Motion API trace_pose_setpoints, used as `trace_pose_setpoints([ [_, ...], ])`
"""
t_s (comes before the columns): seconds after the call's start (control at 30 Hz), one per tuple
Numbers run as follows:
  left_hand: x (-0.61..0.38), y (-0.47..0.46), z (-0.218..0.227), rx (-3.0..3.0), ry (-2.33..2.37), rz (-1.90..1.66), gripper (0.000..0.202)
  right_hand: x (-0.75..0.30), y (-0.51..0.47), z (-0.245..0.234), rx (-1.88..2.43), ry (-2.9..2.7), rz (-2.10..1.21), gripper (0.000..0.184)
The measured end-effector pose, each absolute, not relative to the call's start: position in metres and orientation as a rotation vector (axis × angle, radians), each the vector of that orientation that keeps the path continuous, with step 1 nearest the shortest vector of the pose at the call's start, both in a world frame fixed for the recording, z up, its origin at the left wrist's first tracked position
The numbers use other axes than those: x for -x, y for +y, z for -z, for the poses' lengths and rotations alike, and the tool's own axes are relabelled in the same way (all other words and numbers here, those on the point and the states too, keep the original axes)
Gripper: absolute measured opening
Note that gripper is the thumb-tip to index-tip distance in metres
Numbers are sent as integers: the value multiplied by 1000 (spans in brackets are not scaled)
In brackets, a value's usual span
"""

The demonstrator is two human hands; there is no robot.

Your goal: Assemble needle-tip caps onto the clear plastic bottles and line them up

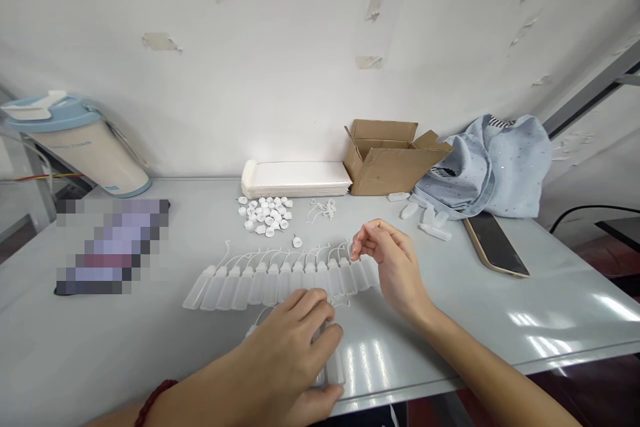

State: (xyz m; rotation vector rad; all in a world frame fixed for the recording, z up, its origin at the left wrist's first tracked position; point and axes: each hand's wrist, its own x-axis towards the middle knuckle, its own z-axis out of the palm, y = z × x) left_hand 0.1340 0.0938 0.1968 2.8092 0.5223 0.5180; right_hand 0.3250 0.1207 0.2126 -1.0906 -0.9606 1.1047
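Note:
A row of several small translucent plastic bottles (271,285) lies side by side on the grey table, each with a thin white strand curving up from its neck. Across a second group of similar bottles (336,365) near the front edge rests my left hand (295,347), its fingers curled around them and partly hiding them. My right hand (393,267) is at the right end of the row, thumb and fingertips pinched together beside the last strands; what they hold, if anything, is hidden. Beyond the row is a pile of small white caps (269,213), with one cap (297,241) lying apart.
Behind the caps are a stack of white trays (300,177) and an open cardboard box (395,163). Loose strands (323,210) and several small clear pieces (434,223) lie nearby. A phone (497,245), blue cloth bag (515,163), tumbler (95,147) and blurred flat object (113,247) flank the work.

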Motion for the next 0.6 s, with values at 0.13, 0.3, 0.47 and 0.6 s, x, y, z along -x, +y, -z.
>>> trace_pose_setpoints([
  [0.13, -135, 92, -197, -2784, 552, -461, 22, -326, 120, -213, 1102, -967, -1103, 27],
  [0.3, -135, 92, -196, -2817, 554, -445, 20, -326, 120, -212, 1104, -980, -1099, 27],
  [0.47, -135, 91, -196, -2824, 577, -416, 20, -326, 121, -211, 1098, -996, -1093, 27],
  [0.6, -135, 91, -197, -2820, 573, -405, 23, -325, 121, -212, 1103, -1003, -1092, 28],
])
